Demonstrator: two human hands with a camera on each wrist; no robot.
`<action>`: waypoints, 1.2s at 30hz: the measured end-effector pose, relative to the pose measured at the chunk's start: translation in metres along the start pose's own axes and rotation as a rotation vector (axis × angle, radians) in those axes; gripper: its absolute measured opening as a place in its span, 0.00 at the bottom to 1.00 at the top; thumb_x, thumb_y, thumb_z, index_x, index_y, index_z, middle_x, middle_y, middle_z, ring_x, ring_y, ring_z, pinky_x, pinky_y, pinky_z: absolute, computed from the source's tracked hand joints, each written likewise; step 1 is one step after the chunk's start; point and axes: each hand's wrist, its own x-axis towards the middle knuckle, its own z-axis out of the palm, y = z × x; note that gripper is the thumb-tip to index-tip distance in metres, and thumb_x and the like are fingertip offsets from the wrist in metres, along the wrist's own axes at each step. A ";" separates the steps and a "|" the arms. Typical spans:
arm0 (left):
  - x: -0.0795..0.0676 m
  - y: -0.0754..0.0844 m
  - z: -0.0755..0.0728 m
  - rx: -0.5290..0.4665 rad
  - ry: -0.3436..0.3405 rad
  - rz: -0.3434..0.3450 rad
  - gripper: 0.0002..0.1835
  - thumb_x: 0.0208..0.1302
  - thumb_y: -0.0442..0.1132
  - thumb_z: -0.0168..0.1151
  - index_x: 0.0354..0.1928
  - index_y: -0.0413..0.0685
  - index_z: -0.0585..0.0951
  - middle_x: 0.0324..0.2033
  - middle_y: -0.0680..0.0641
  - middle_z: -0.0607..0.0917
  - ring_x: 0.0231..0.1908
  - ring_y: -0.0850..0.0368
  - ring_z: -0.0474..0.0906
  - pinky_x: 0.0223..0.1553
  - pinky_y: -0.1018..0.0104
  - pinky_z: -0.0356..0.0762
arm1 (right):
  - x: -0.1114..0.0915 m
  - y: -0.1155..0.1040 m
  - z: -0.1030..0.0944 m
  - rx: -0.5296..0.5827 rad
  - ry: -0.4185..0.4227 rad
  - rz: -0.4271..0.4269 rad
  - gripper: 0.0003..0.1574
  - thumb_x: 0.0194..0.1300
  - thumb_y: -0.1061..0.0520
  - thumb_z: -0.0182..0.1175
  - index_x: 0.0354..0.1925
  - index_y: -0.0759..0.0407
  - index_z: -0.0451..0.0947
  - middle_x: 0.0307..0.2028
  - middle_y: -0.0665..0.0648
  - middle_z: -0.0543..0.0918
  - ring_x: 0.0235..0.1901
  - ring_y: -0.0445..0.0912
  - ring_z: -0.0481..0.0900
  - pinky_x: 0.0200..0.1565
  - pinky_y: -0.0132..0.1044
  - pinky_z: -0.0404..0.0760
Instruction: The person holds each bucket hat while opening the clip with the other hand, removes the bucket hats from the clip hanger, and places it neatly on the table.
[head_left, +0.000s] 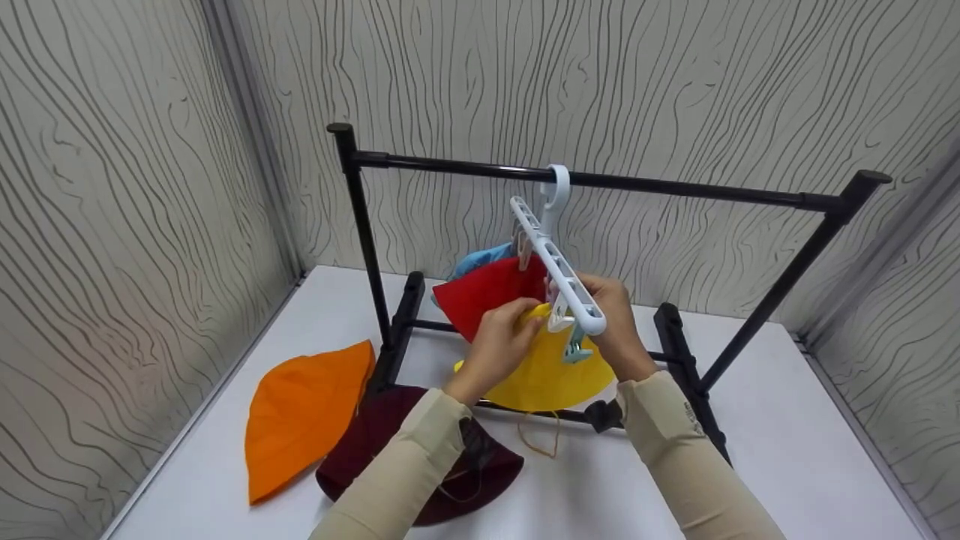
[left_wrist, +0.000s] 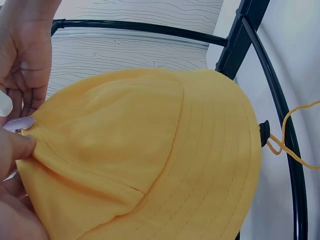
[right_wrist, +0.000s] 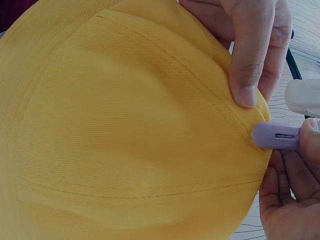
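The yellow bucket hat (head_left: 555, 375) hangs crown up below the white clip hanger (head_left: 559, 266), its cord loose underneath. My left hand (head_left: 495, 345) pinches the top of its crown between thumb and fingers. On the far side of the hanger my right hand (head_left: 619, 326) pinches a purple clip (right_wrist: 277, 135), whose tip lies on the crown's edge in the right wrist view. A white clip (head_left: 559, 315) and a teal clip (head_left: 576, 349) hang at the hanger's near end. Farther back hang a red hat (head_left: 491, 289) and a blue hat (head_left: 482, 259).
A black rack (head_left: 465, 167) carries the hanger by its hook on the top bar. On the white table (head_left: 585, 495) an orange hat (head_left: 304, 412) lies at the left. Beside it is a maroon hat (head_left: 367, 435), partly behind my left sleeve.
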 end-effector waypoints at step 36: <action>-0.006 -0.010 0.004 -0.052 -0.055 0.037 0.14 0.67 0.39 0.59 0.54 0.48 0.80 0.49 0.53 0.85 0.45 0.60 0.81 0.52 0.71 0.78 | -0.004 0.002 0.000 0.050 -0.014 -0.008 0.13 0.68 0.57 0.58 0.39 0.66 0.83 0.39 0.64 0.82 0.36 0.48 0.76 0.45 0.32 0.81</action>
